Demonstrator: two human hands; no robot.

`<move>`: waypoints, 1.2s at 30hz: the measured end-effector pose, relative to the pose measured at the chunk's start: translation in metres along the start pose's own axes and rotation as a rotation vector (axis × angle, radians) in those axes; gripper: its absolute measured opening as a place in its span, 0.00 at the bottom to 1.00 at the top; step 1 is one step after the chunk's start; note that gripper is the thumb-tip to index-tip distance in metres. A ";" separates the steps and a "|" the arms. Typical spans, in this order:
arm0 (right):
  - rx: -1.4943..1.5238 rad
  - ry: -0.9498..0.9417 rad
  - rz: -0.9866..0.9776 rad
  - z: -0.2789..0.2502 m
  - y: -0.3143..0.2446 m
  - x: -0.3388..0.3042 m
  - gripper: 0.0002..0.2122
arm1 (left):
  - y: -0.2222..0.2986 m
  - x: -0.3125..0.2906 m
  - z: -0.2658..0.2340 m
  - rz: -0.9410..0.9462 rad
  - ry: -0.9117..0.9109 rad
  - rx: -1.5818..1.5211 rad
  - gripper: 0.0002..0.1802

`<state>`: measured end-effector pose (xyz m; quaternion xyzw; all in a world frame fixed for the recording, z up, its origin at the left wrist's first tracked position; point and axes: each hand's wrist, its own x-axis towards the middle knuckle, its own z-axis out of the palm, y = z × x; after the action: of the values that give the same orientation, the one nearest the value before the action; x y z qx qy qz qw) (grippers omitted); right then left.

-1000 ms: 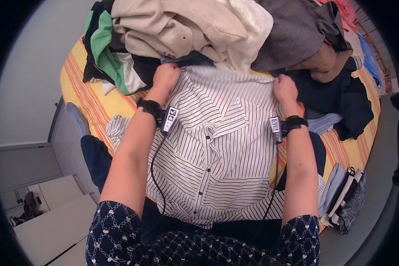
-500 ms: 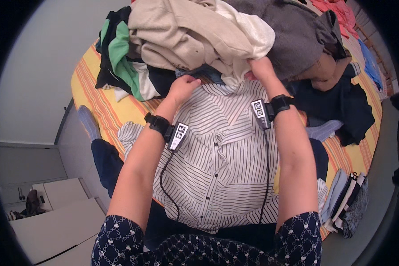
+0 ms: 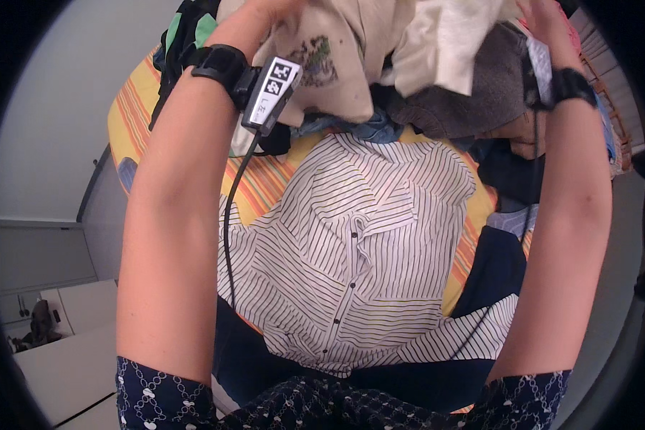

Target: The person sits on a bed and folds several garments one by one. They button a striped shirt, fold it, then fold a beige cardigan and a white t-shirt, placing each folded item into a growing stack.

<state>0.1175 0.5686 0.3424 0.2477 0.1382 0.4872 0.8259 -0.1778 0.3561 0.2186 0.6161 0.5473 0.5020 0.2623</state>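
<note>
At the top edge, my left hand (image 3: 281, 8) is closed on a beige sweatshirt (image 3: 365, 43) with a dark, faded print; the picture edge cuts off part of the fingers. My right hand (image 3: 546, 25), far right at the top, is closed on the other side of this garment, its fingertips partly hidden. The sweatshirt is bunched and raised between both hands, and a cream sleeve (image 3: 448, 50) hangs from it. Nearer to me lies a white shirt (image 3: 401, 244) with dark stripes and dark buttons, spread out front side up, touched by neither hand.
A yellow and orange striped bedspread (image 3: 137, 107) covers the bed. Behind the sweatshirt are a dark grey garment (image 3: 444, 107), blue denim (image 3: 380, 129) and black and green clothes (image 3: 179, 32). Dark clothing (image 3: 505, 175) lies at right. White cabinets (image 3: 79, 358) stand at lower left.
Both hands have moved away from the shirt's collar, forward and apart. The beige sweatshirt has been lifted and spread, so its print and cream sleeve show. The striped shirt lies uncovered.
</note>
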 end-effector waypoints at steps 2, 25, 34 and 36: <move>1.395 0.672 -0.653 -0.007 -0.029 0.019 0.22 | -0.007 -0.013 0.006 -0.143 -0.224 0.583 0.38; 2.340 1.440 -0.833 -0.172 -0.294 -0.146 0.21 | -0.105 -0.099 0.149 -0.083 -0.467 1.040 0.24; 2.160 1.726 -0.877 -0.114 -0.323 -0.158 0.06 | -0.089 -0.188 0.108 0.093 -0.433 0.766 0.18; 1.929 1.751 -1.123 -0.087 -0.333 -0.172 0.07 | -0.074 -0.232 0.086 0.057 -0.516 0.786 0.15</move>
<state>0.2381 0.3079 0.0859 0.2413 0.9493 -0.1908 0.0652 -0.1064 0.1777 0.0466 0.7882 0.5957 0.0942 0.1225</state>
